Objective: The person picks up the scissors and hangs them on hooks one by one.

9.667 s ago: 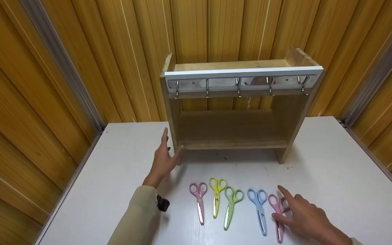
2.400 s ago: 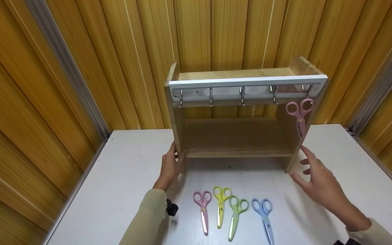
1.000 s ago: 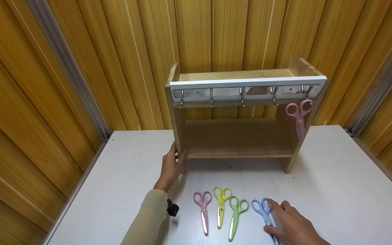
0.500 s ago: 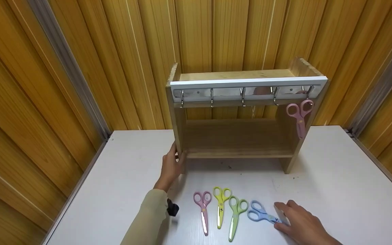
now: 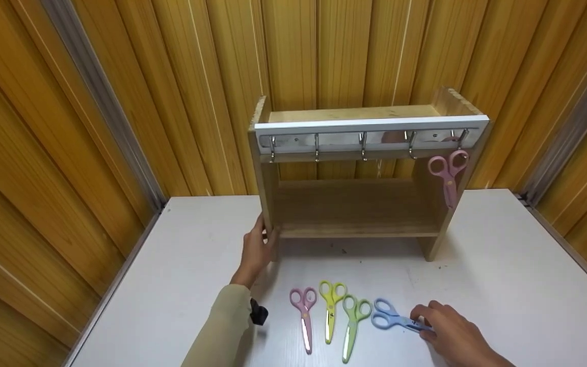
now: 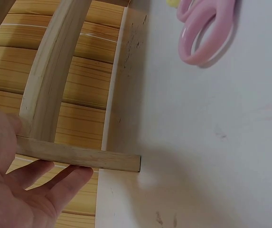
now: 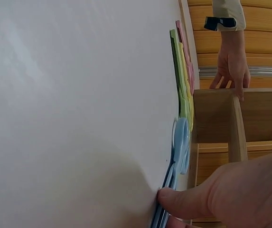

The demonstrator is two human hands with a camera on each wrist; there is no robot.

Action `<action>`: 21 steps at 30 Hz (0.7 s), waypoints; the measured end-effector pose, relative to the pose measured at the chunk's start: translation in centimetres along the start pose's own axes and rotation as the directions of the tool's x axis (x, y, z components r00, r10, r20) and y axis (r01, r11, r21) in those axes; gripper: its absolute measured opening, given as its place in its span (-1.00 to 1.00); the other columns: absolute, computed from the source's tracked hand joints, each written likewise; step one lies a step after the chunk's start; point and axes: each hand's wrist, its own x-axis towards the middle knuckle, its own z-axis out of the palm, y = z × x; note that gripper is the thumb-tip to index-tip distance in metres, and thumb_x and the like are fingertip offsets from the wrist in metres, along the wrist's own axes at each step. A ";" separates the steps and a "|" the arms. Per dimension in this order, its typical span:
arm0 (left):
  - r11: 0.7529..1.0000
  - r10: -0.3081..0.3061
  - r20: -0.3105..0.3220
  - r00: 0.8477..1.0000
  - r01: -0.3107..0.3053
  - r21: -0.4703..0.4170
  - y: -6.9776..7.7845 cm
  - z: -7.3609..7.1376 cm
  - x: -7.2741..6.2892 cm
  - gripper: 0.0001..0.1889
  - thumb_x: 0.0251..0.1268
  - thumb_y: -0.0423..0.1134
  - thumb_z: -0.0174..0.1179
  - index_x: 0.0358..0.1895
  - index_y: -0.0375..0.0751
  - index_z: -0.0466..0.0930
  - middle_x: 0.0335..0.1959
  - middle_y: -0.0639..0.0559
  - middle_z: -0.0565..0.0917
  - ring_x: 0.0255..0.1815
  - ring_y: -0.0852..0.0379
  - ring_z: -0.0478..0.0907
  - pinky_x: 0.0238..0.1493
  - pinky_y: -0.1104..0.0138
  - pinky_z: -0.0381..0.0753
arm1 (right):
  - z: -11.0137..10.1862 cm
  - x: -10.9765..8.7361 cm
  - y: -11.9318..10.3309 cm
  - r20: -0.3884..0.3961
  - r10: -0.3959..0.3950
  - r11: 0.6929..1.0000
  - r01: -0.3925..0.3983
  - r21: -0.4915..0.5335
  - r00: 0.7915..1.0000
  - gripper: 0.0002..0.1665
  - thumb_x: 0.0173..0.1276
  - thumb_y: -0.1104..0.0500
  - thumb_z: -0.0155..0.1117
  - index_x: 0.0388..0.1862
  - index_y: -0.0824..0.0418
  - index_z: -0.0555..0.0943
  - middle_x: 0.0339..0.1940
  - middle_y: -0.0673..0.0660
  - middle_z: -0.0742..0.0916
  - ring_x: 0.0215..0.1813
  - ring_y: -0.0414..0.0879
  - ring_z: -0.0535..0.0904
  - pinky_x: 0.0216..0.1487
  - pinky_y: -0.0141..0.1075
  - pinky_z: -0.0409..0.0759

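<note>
White worktop (image 5: 171, 285), toward near edge: blue scissors (image 5: 400, 320), blades pinched in right hand (image 5: 454, 329), apparently leaving handles (image 7: 182, 137) clear; left hand (image 5: 256, 251) grips wooden hook rack (image 5: 354, 209) at left side, presumably steadying it.

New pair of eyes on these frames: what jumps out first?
Probably the wooden shelf at the back of the white table, with hanging pink scissors on the rightmost hook of its five-hook metal rail. Next, the bright row in front: flat pink scissors, yellow scissors, green scissors, then blue scissors pinched by the blades in the right hand. The left hand grips the shelf's left side.
</note>
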 end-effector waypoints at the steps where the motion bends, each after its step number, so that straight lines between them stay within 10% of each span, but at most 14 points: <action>1: 1.000 0.000 -0.002 1.000 0.000 0.001 0.0 0.0 0.0 -0.34 0.58 -0.22 0.16 0.63 -0.16 0.14 0.42 -0.20 0.51 0.15 -0.16 0.66 0.05 0.11 0.72 | 0.0 0.0 0.0 -0.002 -0.001 1.000 0.001 0.001 1.000 -0.65 0.20 0.37 0.52 -0.21 -0.06 0.69 -0.36 -0.08 0.57 -0.23 -0.09 0.45 -0.34 -0.14 0.52; 21: 1.000 -0.003 -0.002 1.000 0.003 0.017 -0.1 0.0 -0.1 -0.36 0.59 -0.23 0.14 0.62 -0.19 0.15 0.40 -0.24 0.51 0.17 -0.19 0.65 0.06 0.10 0.72 | -0.5 0.7 -0.4 0.079 0.056 0.995 -0.062 0.077 0.995 -0.67 0.19 0.42 0.51 -0.38 0.03 0.60 -0.41 -0.06 0.59 -0.30 -0.08 0.46 -0.23 -0.12 0.56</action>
